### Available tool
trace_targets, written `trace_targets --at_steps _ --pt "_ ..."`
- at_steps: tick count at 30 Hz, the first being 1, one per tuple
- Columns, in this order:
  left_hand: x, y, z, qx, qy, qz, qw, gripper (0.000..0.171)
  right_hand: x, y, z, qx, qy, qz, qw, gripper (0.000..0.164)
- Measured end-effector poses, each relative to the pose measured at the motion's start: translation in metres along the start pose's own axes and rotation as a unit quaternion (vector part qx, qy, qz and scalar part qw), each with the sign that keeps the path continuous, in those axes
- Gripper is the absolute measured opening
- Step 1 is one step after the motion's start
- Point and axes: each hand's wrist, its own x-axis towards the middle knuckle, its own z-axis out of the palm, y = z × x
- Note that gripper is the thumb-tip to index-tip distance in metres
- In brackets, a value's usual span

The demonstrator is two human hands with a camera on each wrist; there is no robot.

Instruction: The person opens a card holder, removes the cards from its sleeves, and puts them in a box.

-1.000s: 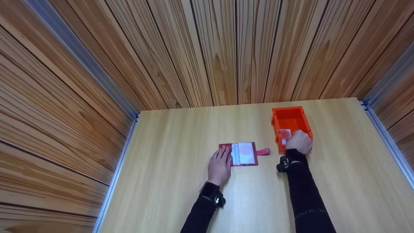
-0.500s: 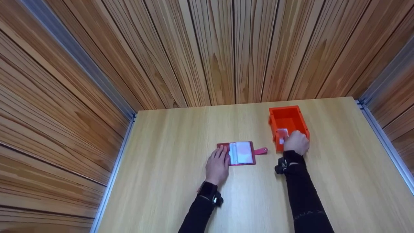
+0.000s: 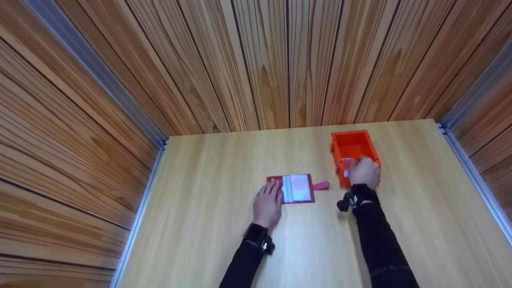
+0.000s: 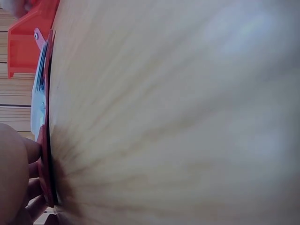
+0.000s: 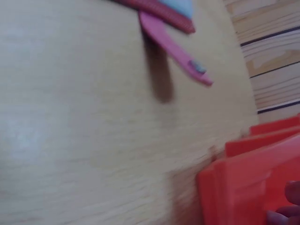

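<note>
A red card holder (image 3: 302, 188) lies unfolded on the table, its clear sleeves facing up and its pink snap strap (image 3: 321, 185) pointing right. My left hand (image 3: 267, 204) rests on its left cover with the fingers extended. In the left wrist view, the fingers (image 4: 35, 190) lie at the cover's edge. My right hand (image 3: 365, 173) reaches into the near end of an orange-red bin (image 3: 334, 149), fingers bent down inside. Beside its thumb, a pale pinkish card (image 3: 346, 162) shows in the bin. Whether the fingers pinch a card I cannot tell; the hand hides them.
The light wood table (image 3: 208, 192) carries the card holder and, to its right, the bin. Wood-plank walls (image 3: 276, 80) stand behind and at both sides, with metal rails (image 3: 140, 216) along the table's side edges.
My right hand has turned and lifted slightly inside the bin, its wrist camera swinging left. My left hand stays on the cover. The head view has shifted a little.
</note>
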Motion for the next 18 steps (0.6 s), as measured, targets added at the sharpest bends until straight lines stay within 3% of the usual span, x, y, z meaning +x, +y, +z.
trace_targets --at_steps 5,9,14,18 --pt "0.001 -0.001 0.001 0.001 0.018 0.009 0.9998 0.047 -0.007 -0.025 -0.007 0.024 0.037 -0.049 0.998 0.035" --pt "0.001 -0.001 0.002 -0.001 0.027 0.014 0.9995 0.046 -0.017 -0.043 -0.006 0.043 0.042 -0.097 0.993 0.031" --pt "0.001 -0.002 0.004 0.001 0.029 0.016 0.9995 0.046 -0.035 -0.057 0.003 0.050 0.006 -0.174 0.984 0.029" --pt "0.000 -0.003 0.005 -0.004 0.035 0.019 0.9992 0.046 -0.046 -0.056 0.015 0.042 -0.067 -0.241 0.967 0.027"
